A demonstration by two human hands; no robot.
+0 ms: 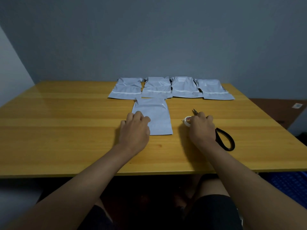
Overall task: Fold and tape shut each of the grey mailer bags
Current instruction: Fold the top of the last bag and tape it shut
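step: taping prep | left hand (134,128) flat on nearest flat grey plastic mailer bag (155,117) | right hand (201,128) grips small white tape roll (187,122) | next: fold, then tape

Hands (134,130) on bag (157,117), tape (187,121)

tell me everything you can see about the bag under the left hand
The nearest grey plastic mailer bag lies flat on the yellow wooden table, in front of the row of four. It looks smooth, matte and slightly creased, with small corner tabs at its far end. The left hand rests on its near-left corner.
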